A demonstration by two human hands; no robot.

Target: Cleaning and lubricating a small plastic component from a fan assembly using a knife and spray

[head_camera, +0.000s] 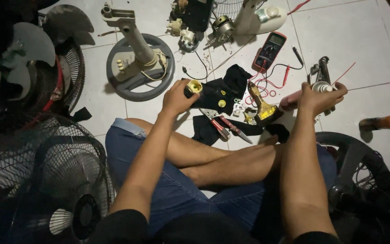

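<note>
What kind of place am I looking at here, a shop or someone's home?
Likely an informal fan-repair spot on a tiled floor, shop or home unclear: a person sits among fan guards, a detached fan stand, a multimeter and pliers.

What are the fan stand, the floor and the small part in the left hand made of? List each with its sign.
Fan stand: apparently moulded plastic, matte grey base, cream column; smooth, uniform colour.
Floor: glazed ceramic tile by the look; pale, slightly glossy squares with grout lines.
Small part in the left hand: seemingly yellowish plastic on a dark body; too small to be sure.
</note>
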